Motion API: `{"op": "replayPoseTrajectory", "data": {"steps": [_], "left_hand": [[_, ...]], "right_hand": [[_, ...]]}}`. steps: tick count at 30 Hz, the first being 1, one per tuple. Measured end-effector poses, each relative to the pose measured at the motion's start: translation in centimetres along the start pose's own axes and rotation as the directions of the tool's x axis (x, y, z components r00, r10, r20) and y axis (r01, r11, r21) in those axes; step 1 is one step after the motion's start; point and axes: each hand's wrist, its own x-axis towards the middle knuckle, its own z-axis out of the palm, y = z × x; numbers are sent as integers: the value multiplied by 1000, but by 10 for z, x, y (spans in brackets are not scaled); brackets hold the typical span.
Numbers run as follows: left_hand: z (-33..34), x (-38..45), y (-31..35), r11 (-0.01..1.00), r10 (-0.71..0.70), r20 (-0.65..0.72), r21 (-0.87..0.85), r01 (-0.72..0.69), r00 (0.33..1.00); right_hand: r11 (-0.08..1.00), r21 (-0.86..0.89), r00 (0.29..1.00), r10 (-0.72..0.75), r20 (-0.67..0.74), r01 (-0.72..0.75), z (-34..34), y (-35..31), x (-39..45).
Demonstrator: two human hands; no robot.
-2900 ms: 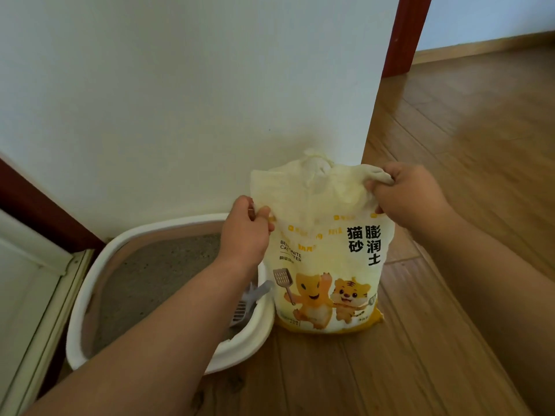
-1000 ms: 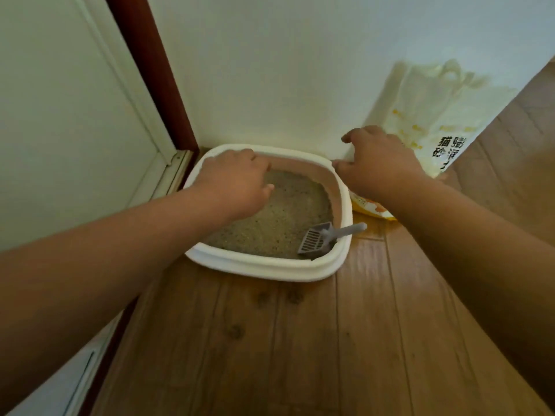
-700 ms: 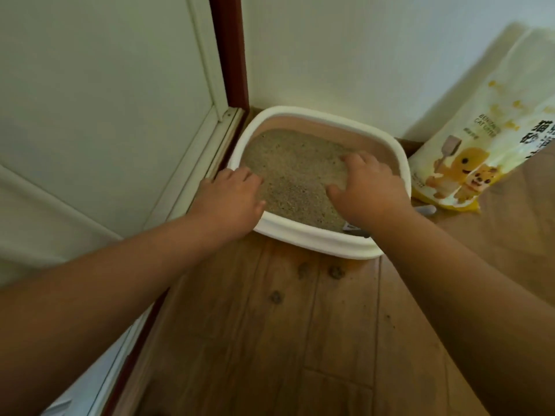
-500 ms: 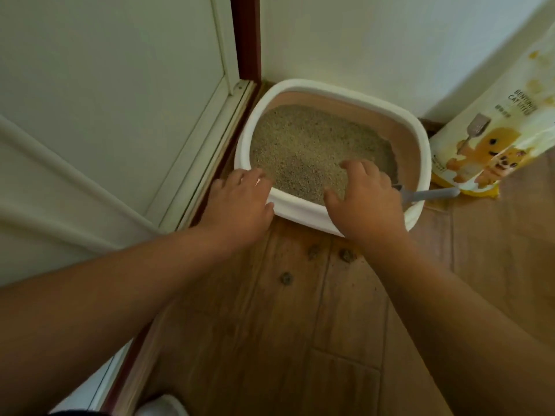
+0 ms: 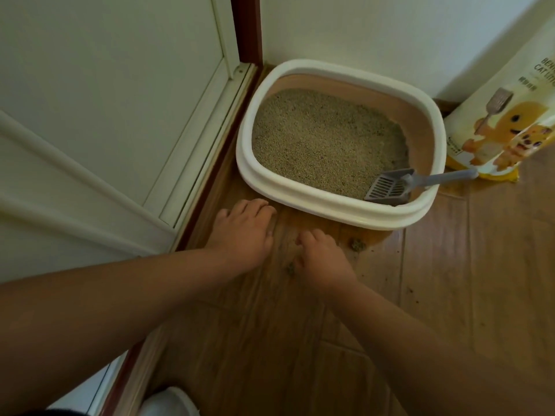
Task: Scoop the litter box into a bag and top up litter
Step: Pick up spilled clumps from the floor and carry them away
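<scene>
Both our hands hover over the wooden floor (image 5: 435,295), short of the white oval plastic litter box's (image 5: 327,205) near rim. Left hand (image 5: 243,232) lies flat and empty; right hand (image 5: 322,259) is loosely curled, and we can't tell if it pinches anything. The one grey slotted plastic scoop (image 5: 390,190) sits in the box's near right corner, ahead-right of us, handle running right, nearer our right hand. One yellow litter bag (image 5: 510,124) leans beyond.
</scene>
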Motion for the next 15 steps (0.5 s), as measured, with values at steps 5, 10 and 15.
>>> {"op": "replayPoseTrajectory", "data": {"steps": [5, 10, 15], "left_hand": [[-2, 4, 2, 997, -26, 29, -76, 28, 999], [-2, 16, 9, 868, -119, 87, -475, 146, 989], [-10, 19, 18, 140, -166, 452, -869, 474, 877]], "right_hand": [[999, 7, 989, 38, 146, -39, 22, 7, 5], [1000, -27, 967, 4, 255, 3, 27, 5, 2], [999, -50, 968, 18, 249, -6, 33, 4, 3]]}}
